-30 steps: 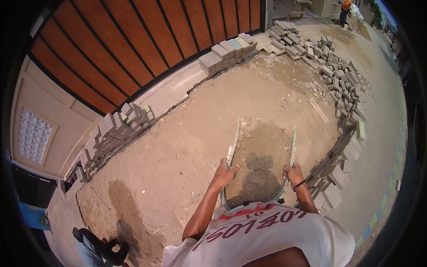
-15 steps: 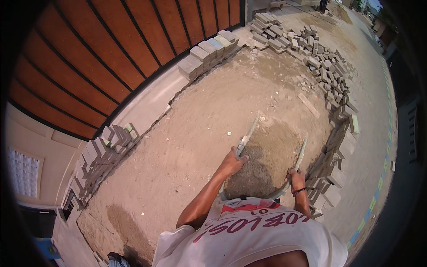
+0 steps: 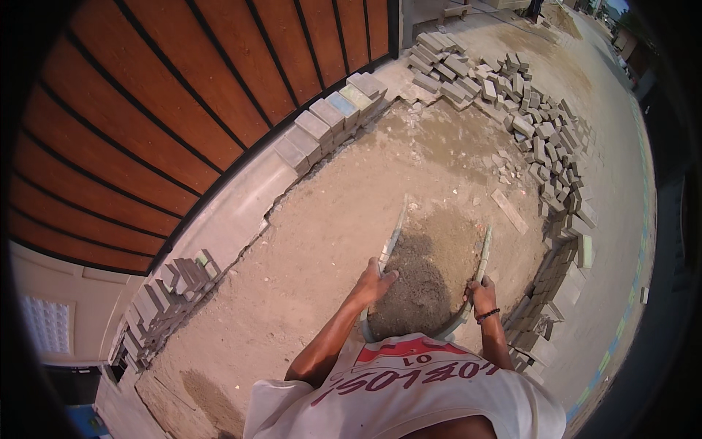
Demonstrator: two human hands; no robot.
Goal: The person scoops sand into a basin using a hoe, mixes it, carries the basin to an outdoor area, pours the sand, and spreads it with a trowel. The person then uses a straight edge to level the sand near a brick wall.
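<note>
What looks like a wheelbarrow, with a pale, curved, scuffed rim or side bar on each side, is in front of my waist. Brown sand lies between the two sides, dark in its left part and lighter toward the far right. My left hand is closed around the left side, its thumb over the inner edge. Around the right side my right hand is closed, a dark beaded bracelet at the wrist. The pale edge curves inward close to my shirt. Wheels and legs are hidden.
Bare sandy ground surrounds the wheelbarrow. Stacked paving blocks line the orange gate, with more blocks at the left. A loose block pile and a block row border the right. A flat plank lies ahead.
The plank and block piles have come nearer in view, while the wheelbarrow and its sand have stayed in front of me. My view has turned slightly. Both hands keep their hold.
</note>
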